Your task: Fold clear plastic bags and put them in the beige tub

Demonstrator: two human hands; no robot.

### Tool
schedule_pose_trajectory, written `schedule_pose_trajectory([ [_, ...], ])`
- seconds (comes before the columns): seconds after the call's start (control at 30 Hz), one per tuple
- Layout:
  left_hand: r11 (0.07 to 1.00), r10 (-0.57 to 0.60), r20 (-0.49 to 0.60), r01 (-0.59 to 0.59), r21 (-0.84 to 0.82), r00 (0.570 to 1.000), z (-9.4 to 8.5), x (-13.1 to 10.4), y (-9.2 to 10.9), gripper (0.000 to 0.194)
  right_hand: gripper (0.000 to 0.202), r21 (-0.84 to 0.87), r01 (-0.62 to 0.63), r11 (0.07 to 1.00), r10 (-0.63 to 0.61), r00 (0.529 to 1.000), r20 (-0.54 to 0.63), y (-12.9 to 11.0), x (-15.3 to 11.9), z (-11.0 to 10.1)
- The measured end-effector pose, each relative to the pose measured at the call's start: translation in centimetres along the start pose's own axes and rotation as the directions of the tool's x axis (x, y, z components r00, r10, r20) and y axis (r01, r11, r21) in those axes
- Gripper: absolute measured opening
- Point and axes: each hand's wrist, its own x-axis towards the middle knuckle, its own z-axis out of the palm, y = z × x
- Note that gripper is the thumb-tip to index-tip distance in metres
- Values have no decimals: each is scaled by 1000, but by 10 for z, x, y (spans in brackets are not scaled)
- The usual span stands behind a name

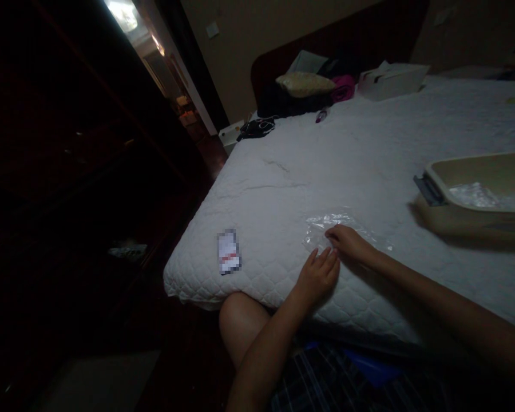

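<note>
A clear plastic bag [332, 220] lies flat and crinkled on the white quilted bed cover [274, 206], close to the bed's front edge. My right hand [349, 241] rests over it, its thumb and fingers closed on the film near the middle. Just below and to the left, my left hand [320, 276] lies on the near edge of the bag with its fingers stretched out and slightly apart. The fingertips of both hands almost meet. Under my palms, part of the bag is hidden.
A beige bin [476, 220] with a grey handle stands at the right, holding crumpled clear plastic. A blurred-out phone-like object [229, 252] lies left of my hands. Farther back are a yellowish pillow [305, 83], a magenta roll [343, 88] and a white box [392, 81].
</note>
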Motion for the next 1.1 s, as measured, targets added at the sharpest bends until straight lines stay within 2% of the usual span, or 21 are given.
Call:
schedule_pose_trajectory([
  [0.1,999,-31,8,31,-30,1000,0,0,1,32,26,31,-12,999,13,999,-35,-3,-3,-3],
  [0.2,996,-54,64,58,-65,996,-2,0,1,36,27,105,-6,994,14,997,-77,-1,-11,-12],
  [0.37,993,-67,91,75,-89,994,-4,0,1,37,25,234,73,970,-28,981,-191,14,-43,-31],
  [0.53,994,-59,82,66,-87,995,-6,0,1,36,25,119,176,977,-149,967,-208,30,-95,-40],
  [0.63,993,-60,49,65,-102,997,-5,1,4,36,24,35,210,977,-197,954,-226,36,-122,-34],
  [0.73,988,-66,54,72,-134,996,-4,3,8,38,26,-26,219,975,-219,949,-226,40,-138,-25],
  [0.93,981,-52,76,65,-183,996,0,6,12,37,29,-118,296,948,-316,921,-227,43,-131,-16],
  [1.1,978,-51,107,71,-194,993,1,6,11,39,26,-93,289,953,-304,917,-259,38,-117,-20],
])
